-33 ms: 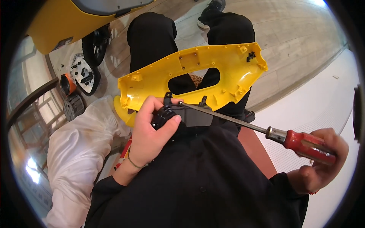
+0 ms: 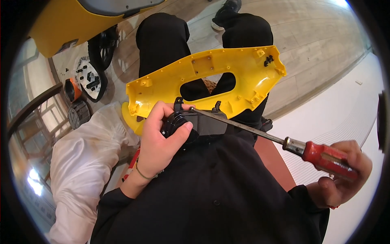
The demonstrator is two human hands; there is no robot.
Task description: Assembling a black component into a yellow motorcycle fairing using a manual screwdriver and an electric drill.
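Near my body, a glossy black plastic part with curved ridges and two upright tabs is gripped by my left hand. Its thumb presses the near side while the other fingers curl round the back. A long screwdriver with a red handle and metal shaft is in my right hand, fingers bent at the handle's end. The shaft slants up leftward and its tip meets the black part's top edge beside the left tab. Just beyond, a yellow plastic shell with an oval opening lies across my legs.
Small black pieces rest at the shell's right end. On the floor at left are a white tray-like piece with black bits, an orange ring and a dark wheel. White plastic wrapping lies left, a white panel right.
The black part has turned slightly in my left hand. The screwdriver's handle has shifted a little down and left with my right hand.
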